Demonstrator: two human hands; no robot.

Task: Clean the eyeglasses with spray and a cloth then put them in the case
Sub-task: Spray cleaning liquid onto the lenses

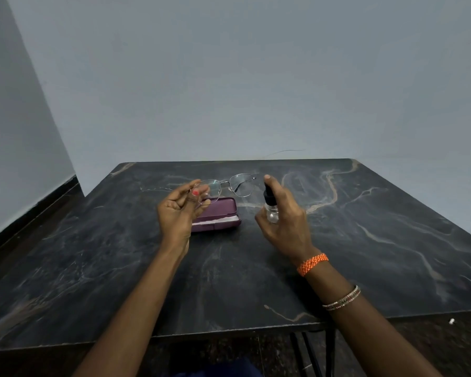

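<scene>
My left hand holds thin metal-framed eyeglasses up above the table, pinching the left lens rim between thumb and fingers. My right hand grips a small clear spray bottle with a black nozzle, forefinger on top of the nozzle, just right of the glasses. A purple glasses case lies on the table below the glasses, slightly ajar, with a white cloth showing at its front seam.
A dark marble-patterned table stands against a pale grey wall. Its front edge is near me, with black metal legs underneath. A dark floor lies to the left.
</scene>
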